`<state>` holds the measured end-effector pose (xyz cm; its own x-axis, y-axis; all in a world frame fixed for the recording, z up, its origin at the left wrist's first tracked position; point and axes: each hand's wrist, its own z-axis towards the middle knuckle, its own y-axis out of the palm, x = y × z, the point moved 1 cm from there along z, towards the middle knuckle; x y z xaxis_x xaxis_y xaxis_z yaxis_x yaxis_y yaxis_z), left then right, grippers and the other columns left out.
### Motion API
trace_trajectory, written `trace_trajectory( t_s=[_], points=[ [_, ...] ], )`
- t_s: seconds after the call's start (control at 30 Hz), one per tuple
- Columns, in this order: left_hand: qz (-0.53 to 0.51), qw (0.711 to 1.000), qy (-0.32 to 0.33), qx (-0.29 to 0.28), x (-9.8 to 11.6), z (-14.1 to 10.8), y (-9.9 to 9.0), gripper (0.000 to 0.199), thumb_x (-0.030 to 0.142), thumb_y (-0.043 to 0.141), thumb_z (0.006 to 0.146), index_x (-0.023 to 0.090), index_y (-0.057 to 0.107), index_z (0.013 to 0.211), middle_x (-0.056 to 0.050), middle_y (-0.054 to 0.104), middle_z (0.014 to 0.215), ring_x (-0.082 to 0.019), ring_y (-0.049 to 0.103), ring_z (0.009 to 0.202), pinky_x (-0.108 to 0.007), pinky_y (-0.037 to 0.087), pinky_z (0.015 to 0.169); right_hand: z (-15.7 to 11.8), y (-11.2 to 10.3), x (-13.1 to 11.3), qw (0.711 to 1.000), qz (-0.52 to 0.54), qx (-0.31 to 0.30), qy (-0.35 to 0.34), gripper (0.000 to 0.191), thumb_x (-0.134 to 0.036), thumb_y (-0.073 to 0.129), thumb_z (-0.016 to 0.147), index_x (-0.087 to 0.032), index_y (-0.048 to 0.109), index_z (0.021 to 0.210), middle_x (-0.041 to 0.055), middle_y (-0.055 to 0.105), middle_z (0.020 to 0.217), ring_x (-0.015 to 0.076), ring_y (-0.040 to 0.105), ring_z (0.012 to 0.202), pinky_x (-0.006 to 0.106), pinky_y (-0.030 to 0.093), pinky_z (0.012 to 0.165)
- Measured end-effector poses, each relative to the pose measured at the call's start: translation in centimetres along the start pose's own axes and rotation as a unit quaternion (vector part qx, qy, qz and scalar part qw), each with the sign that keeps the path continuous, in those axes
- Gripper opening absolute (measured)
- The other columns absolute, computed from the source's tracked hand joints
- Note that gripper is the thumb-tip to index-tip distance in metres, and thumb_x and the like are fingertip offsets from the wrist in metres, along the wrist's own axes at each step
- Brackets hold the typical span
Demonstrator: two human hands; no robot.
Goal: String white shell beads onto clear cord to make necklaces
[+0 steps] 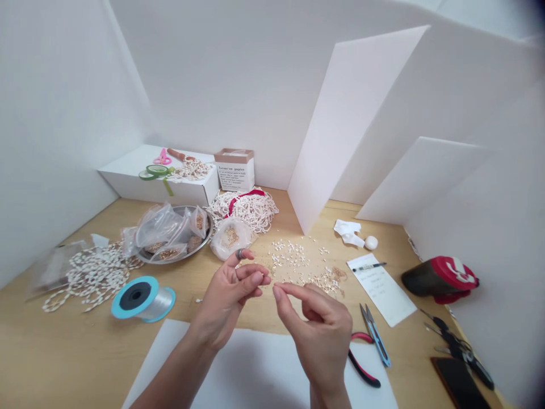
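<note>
Head view: left grip [225, 295] and right grip [319, 332] half-closed, fingertips curled in, can't tell if either holds anything; loose shell beads [293, 255] lie spread on the surface [63, 341] just ahead of both grips, with strung bead strands [244, 210] further beyond.

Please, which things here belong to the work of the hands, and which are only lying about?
Belonging, it seems:
left hand
right hand
scattered white beads
spool of clear thread

Just lying about:
pink scissors
green tape roll
red-handled pliers
handwritten note
</note>
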<state>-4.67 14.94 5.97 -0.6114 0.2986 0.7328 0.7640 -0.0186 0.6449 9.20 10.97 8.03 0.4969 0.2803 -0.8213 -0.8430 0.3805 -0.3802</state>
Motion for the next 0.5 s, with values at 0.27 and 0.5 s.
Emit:
trace_trajectory(
  t_s=[0.27,0.5],
  points=[
    [0.008,1.0,0.009,0.007,0.08,-0.01,0.22,0.045,0.012,0.077,0.068,0.019,0.045,0.1,0.003,0.068,0.075,-0.009,0.067,0.066,-0.011,0.052,0.054,0.13,0.05,0.1,1.0,0.018,0.006,-0.013,0.007,-0.021,0.069,0.075,-0.025,0.073,0.077,-0.0058,0.045,0.05,0.008,0.034,0.045,0.022,0.028,0.042],
    [0.014,1.0,0.012,0.003,-0.02,-0.03,0.21,0.045,0.012,0.076,0.069,0.02,0.044,0.1,0.003,0.069,0.075,-0.008,0.067,0.067,-0.01,0.051,0.055,0.2,0.04,0.04,1.0,0.021,0.005,-0.003,0.007,-0.021,0.068,0.075,-0.025,0.073,0.078,-0.006,0.044,0.05,0.0079,0.033,0.045,0.022,0.027,0.042]
  ],
)
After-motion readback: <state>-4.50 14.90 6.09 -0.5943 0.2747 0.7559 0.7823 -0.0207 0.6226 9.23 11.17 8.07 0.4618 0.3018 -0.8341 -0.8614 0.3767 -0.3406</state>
